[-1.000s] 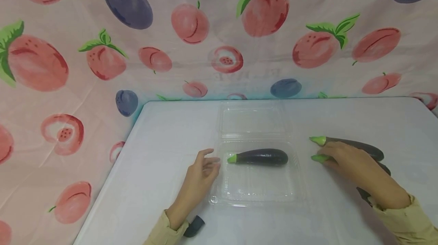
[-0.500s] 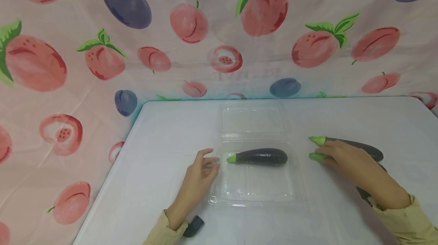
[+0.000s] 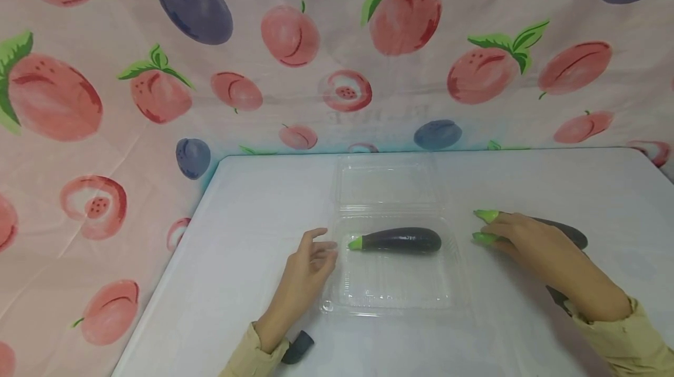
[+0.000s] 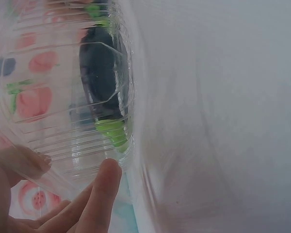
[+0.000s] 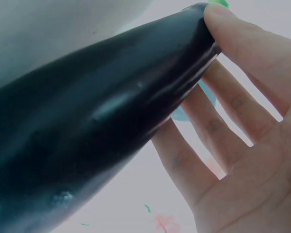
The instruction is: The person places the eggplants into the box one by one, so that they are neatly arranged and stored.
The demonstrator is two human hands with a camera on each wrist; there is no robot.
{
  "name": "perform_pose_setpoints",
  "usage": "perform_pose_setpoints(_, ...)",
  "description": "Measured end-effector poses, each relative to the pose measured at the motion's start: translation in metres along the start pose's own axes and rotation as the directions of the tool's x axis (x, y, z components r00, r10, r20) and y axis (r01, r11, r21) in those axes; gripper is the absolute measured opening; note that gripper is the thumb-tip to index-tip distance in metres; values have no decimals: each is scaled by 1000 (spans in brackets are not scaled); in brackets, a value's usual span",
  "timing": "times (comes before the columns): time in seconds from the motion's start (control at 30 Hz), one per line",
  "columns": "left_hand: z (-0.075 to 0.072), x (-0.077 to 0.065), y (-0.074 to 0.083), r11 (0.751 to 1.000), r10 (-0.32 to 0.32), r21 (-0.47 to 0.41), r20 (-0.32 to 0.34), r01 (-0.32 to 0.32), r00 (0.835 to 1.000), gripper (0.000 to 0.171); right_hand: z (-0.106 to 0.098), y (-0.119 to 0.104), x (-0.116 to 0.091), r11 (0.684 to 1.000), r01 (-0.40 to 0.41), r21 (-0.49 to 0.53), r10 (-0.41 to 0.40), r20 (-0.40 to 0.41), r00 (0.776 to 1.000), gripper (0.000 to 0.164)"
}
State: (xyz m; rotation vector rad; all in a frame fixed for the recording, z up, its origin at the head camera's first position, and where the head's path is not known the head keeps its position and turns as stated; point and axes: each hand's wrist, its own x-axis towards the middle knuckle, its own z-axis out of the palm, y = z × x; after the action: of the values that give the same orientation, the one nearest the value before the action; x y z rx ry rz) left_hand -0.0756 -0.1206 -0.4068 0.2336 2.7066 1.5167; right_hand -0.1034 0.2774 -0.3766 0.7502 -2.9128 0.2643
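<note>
A clear plastic clamshell box (image 3: pixel 392 310) lies opened flat on the white table, its lid (image 3: pixel 389 185) toward the back. One dark eggplant (image 3: pixel 405 240) with a green cap rests inside. My left hand (image 3: pixel 302 274) is at the box's left rim, fingers loosely bent, fingertips right at the clear wall in the left wrist view. At the right, my right hand (image 3: pixel 526 242) grips a second eggplant (image 5: pixel 97 107) near its green end, thumb on one side, fingers on the other. A third eggplant (image 3: pixel 568 232) lies just behind, partly covered by that hand.
A dark object (image 3: pixel 558 297) shows partly under the right forearm. By the left sleeve is a short black cylinder-like piece (image 3: pixel 298 348). A fruit-printed cloth (image 3: pixel 316 72) hangs behind and left of the white table (image 3: pixel 253 201).
The right hand and its eggplant have shifted slightly left; the green end has moved a little toward the box. The left hand and box stay in place.
</note>
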Motion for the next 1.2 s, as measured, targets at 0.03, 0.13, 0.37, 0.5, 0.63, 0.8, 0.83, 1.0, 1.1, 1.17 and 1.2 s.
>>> perform_pose_setpoints(0.03, 0, 0, 0, 1000, 0, 0, 0, 0, 1000, 45, -1, -1, 0, 1000, -6, -1, 6, 6, 1000, 30)
perform_pose_setpoints(0.13, 0, 0, 0, 1000, -4, 3, 2, 3, 1000, 45, -3, -3, 1, 1000, -11, -1, 11, 13, 1000, 30)
perform_pose_setpoints(0.37, 0, -1, 1, 1000, -16, 0, 5, 16, 1000, 46, -8, -9, 6, 1000, -21, 3, 21, 32, 999, 31)
perform_pose_setpoints(0.5, -1, -1, 1, 1000, -16, -6, 5, 16, 1000, 46, -10, -13, 7, 1000, -8, 11, 7, 15, 1000, 34)
perform_pose_setpoints(0.63, -1, -1, 1, 1000, -14, -8, 5, 14, 1000, 45, -11, -17, 10, 1000, 22, 11, -22, -18, 1000, 34)
perform_pose_setpoints(0.8, -1, -1, 1, 1000, -10, -8, 4, 10, 1000, 45, -12, -20, 12, 999, 49, 5, -49, -59, 997, 35)
perform_pose_setpoints(0.83, -1, -1, 1, 1000, -9, -8, 4, 9, 1000, 45, -12, -21, 13, 998, 55, 1, -55, -69, 996, 35)
perform_pose_setpoints(1.0, 0, 0, 1, 1000, -10, -6, 4, 10, 1000, 46, -14, -21, 14, 995, 103, -15, -104, -129, 986, 35)
perform_pose_setpoints(1.1, 0, 0, 2, 1000, -10, 0, 2, 10, 1000, 46, -14, -21, 15, 992, 121, -17, -123, -139, 983, 35)
perform_pose_setpoints(1.17, 0, 0, 2, 1000, -8, 5, -1, 8, 1000, 45, -15, -21, 15, 993, 120, -16, -121, -134, 984, 35)
perform_pose_setpoints(1.2, 0, 0, 2, 1000, -7, 4, -1, 7, 1000, 45, -15, -21, 15, 993, 119, -16, -120, -131, 984, 35)
